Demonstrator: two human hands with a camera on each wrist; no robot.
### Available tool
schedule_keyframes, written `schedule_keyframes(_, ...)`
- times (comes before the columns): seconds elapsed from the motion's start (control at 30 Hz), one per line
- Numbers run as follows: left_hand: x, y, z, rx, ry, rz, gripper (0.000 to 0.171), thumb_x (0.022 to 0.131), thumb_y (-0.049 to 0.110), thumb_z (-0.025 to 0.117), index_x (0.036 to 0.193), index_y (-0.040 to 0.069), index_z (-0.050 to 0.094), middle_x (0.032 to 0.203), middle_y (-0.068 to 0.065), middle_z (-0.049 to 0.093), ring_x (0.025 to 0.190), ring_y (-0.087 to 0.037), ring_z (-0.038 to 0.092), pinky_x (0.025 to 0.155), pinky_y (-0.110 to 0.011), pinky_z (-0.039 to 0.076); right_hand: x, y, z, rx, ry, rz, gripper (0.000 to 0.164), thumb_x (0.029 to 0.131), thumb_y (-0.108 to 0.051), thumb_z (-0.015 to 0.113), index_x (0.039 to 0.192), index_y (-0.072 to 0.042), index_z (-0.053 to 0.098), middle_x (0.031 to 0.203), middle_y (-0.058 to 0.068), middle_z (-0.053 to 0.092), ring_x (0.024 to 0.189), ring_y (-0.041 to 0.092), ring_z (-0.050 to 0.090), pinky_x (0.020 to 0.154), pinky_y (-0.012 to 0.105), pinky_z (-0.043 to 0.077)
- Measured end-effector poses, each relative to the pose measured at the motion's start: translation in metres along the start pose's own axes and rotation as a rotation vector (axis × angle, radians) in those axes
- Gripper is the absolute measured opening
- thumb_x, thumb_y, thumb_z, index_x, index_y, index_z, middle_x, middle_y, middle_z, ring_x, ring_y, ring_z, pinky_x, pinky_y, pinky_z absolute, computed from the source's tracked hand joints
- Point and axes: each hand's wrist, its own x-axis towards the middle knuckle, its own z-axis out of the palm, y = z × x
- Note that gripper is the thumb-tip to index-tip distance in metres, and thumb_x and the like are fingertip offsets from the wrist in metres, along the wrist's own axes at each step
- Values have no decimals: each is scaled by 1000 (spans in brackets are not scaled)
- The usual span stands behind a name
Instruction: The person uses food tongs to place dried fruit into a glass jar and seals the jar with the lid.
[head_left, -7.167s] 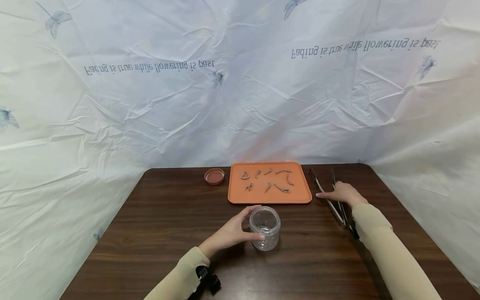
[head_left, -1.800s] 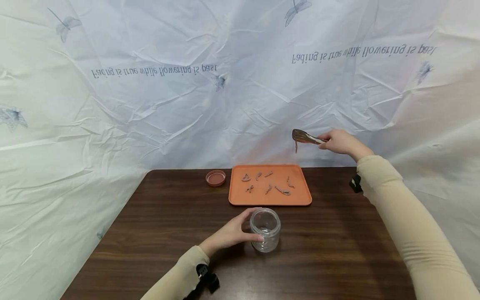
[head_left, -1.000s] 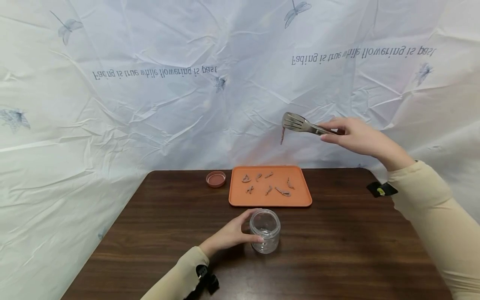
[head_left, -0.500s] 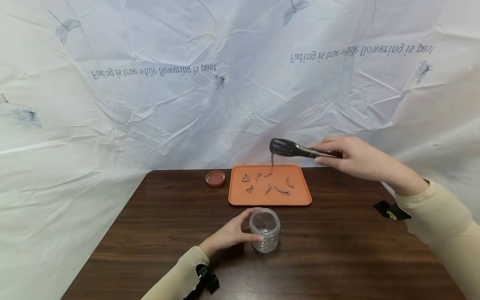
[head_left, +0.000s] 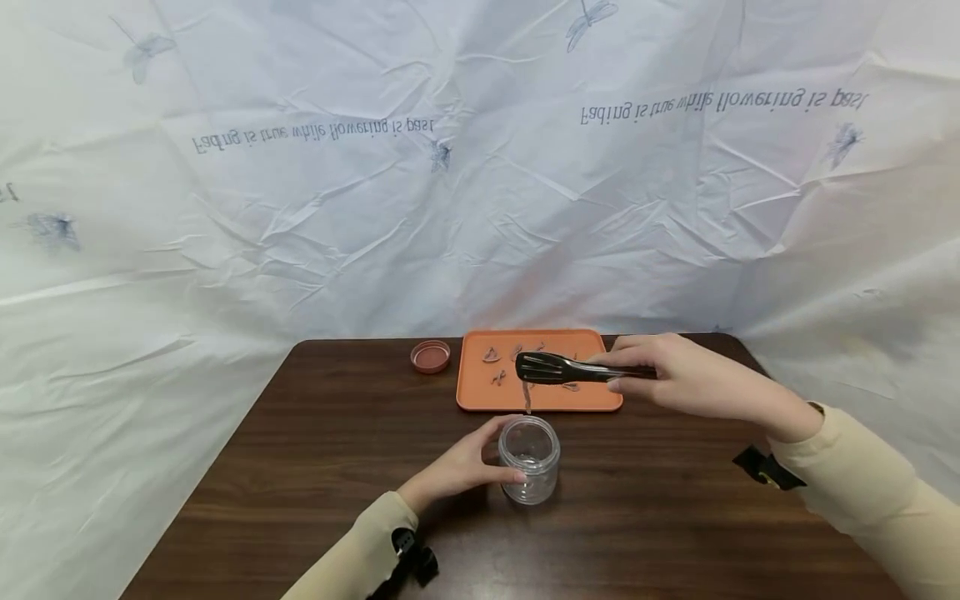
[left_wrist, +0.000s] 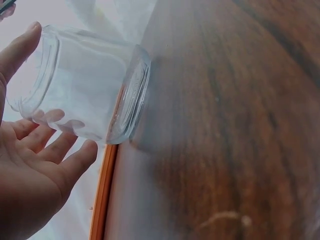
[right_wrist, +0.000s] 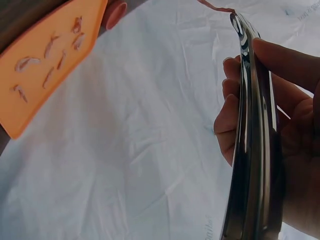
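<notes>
My left hand (head_left: 461, 462) holds a clear, wide-mouthed jar (head_left: 542, 486) that stands uncapped on the table. In the left wrist view, thumb and fingers curve round the jar (left_wrist: 90, 75), and nothing shows inside it. With my right hand (head_left: 693, 383) I grip metal tongs (head_left: 551, 369), squeezed together, just beyond the jar. A thin brownish-pink strip (head_left: 527, 397) dangles from their slotted tips, its lower end close to the jar's far rim. Behind lies an orange tray (head_left: 468, 396) with several similar pieces, some hidden by the tongs.
A reddish-brown round lid (head_left: 431, 357) lies left of the tray. The dark wooden table (head_left: 337, 467) ends at a white printed sheet (head_left: 360, 233) that hangs behind and along both sides.
My right hand picked up the tongs from right of the tray, and a strip left the tray's back row. The tongs then came down and leftward towards the jar. My left hand stayed put.
</notes>
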Motion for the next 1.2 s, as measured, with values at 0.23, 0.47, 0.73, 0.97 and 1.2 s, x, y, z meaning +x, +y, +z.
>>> schedule_keyframes(0.23,1,-3,1,7,5,8,77,88,31,82,152,24,40,149,-11,48,136,-29,48,107,-33,46,0,7,15,5,-49,-29,34,99,-23,67,133,-23,68,96,-14,60,69,3,51,63,26,46)
schedule_keyframes(0.47,1,-3,1,-4,14,-22,79,87,30,83,153,26,39,148,-4,49,138,-32,47,105,-34,47,0,15,35,9,-108,-64,32,101,-26,65,131,-17,69,107,-13,62,87,4,55,72,29,47)
schedule_keyframes(0.73,0,0,2,19,13,-65,82,86,34,83,154,25,37,149,1,47,137,-28,48,103,-30,48,0,20,53,45,-158,-23,31,98,-23,68,128,-15,71,103,-13,63,79,2,53,67,27,44)
schedule_keyframes(0.97,-2,0,3,-4,8,-65,83,87,32,82,155,25,35,148,0,48,134,-24,52,101,-31,50,0,21,63,89,-183,-3,31,98,-21,69,128,-13,71,102,-12,63,75,3,52,63,26,42)
schedule_keyframes(1.2,-1,-2,3,-17,-1,-16,76,88,27,82,151,32,40,142,4,52,130,-16,54,102,-29,49,-1,25,70,108,-195,2,32,98,-23,69,129,-14,70,95,-15,59,68,3,46,59,25,39)
